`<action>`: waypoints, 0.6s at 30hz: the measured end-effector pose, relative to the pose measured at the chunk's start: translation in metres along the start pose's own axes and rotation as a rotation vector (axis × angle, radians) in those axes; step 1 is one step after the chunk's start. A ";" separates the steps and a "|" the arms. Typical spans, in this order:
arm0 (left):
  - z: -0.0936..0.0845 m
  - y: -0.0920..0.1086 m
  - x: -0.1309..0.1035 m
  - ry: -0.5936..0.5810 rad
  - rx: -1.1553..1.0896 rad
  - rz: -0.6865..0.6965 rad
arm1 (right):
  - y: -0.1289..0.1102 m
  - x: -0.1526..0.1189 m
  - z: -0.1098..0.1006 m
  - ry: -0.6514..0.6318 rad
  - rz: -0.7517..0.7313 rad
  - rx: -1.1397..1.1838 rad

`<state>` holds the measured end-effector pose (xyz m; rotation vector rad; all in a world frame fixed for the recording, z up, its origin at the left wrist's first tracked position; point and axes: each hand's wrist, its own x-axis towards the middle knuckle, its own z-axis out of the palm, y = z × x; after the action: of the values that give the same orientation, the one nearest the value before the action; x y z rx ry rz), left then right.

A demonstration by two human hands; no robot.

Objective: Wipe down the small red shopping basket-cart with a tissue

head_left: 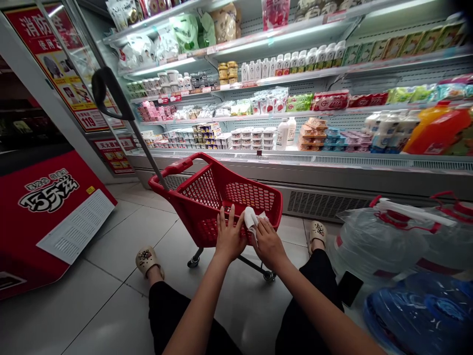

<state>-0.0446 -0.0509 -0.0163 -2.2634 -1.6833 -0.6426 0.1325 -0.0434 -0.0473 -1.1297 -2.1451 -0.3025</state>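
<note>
Between my legs stands a small red plastic shopping cart (195,217) with perforated walls and a long grey handle pole. My left hand (229,235) lies against its near side, fingers stretched out towards the rim and thumb beside the cloth. A crumpled white cloth or tissue (250,218) is in my right hand (269,241), which presses it to the cart's near side close to the right corner. Part of the cloth is hidden under my right fingers. The basket's visible inside holds no goods.
Behind the cart runs a lit refrigerated shelf (369,162) of dairy goods and drinks. Large clear water jugs (380,241), a blue bottle (421,310) and a dark phone-like slab (350,288) are at right. A red freezer cabinet (88,172) stands left.
</note>
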 end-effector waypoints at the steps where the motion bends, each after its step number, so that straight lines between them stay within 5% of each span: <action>1: 0.000 0.000 -0.001 -0.003 -0.002 0.006 | 0.006 -0.003 0.000 -0.002 0.008 0.003; 8: -0.004 -0.005 0.005 -0.015 -0.028 0.010 | 0.041 -0.033 -0.011 -0.005 0.078 0.014; 18: -0.007 -0.003 0.008 -0.047 -0.066 -0.120 | -0.005 -0.037 -0.016 0.035 -0.055 -0.002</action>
<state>-0.0465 -0.0465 -0.0070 -2.2516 -1.8579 -0.6864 0.1505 -0.0776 -0.0596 -1.0600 -2.1485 -0.3463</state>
